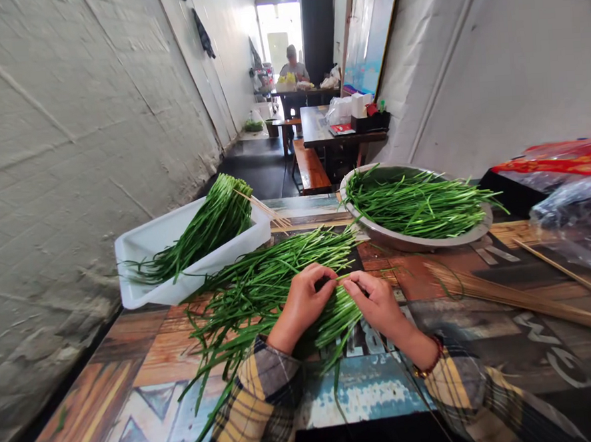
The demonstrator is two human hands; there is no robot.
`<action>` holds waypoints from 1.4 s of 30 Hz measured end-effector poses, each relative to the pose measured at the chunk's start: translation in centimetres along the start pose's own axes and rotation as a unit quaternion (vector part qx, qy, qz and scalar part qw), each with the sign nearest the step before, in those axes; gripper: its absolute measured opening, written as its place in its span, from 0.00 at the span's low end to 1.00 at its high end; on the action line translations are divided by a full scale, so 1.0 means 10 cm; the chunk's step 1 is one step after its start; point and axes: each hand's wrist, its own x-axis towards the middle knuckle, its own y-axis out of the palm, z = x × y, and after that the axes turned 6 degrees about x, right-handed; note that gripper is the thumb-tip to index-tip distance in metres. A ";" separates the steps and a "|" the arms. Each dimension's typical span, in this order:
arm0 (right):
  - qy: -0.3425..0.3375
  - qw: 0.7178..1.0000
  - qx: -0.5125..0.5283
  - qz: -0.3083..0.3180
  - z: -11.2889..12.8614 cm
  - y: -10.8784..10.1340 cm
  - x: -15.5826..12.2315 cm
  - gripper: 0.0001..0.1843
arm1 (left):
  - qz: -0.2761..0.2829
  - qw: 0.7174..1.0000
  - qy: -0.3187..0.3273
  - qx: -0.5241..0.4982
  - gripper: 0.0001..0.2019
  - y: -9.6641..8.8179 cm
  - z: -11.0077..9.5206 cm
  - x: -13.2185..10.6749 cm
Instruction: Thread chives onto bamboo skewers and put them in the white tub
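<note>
My left hand (308,301) and my right hand (378,304) meet over a loose pile of garlic chives (273,276) on the table. Both hands are closed, thumb against fingers, pinching a pale chive stem between them. Their fingertips nearly touch, and more stems lie just below. A thin dark strand runs from beneath my right wrist toward the table's front edge; whether it is a skewer or a leaf I cannot tell. Behind my left hand, a white plastic tray (147,293) holds a thick bunch of chives (215,219) with several skewers (269,211) sticking out from its stem end.
A round basin (417,241) heaped with chives (419,203) stands at the back right. Bamboo skewers (520,295) lie fanned out at right, near clear plastic bags (578,217). Beyond are a second table (314,123), a bench (311,167) and a seated person (293,66).
</note>
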 end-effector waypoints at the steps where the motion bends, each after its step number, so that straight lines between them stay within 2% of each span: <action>1: 0.002 1.000 0.000 0.001 -0.01 -0.01 0.00 0.14 | -0.001 1.000 0.002 -0.005 0.05 0.00 0.00 0.00; 10: 0.022 0.999 0.019 0.026 -0.03 -0.03 -0.03 0.14 | -0.004 0.999 0.010 -0.040 0.06 0.01 -0.02 -0.01; 18: 0.024 1.000 0.008 0.001 -0.01 -0.04 -0.02 0.13 | -0.005 0.998 0.024 -0.060 0.06 -0.02 -0.06 -0.01; 31: 0.046 0.999 0.014 0.018 -0.13 -0.05 -0.06 0.14 | -0.033 0.998 0.004 -0.050 0.07 0.00 -0.07 -0.02; 42: 0.042 0.999 0.013 -0.005 -0.12 -0.03 -0.06 0.12 | -0.031 0.997 0.010 -0.064 0.07 0.02 -0.05 -0.02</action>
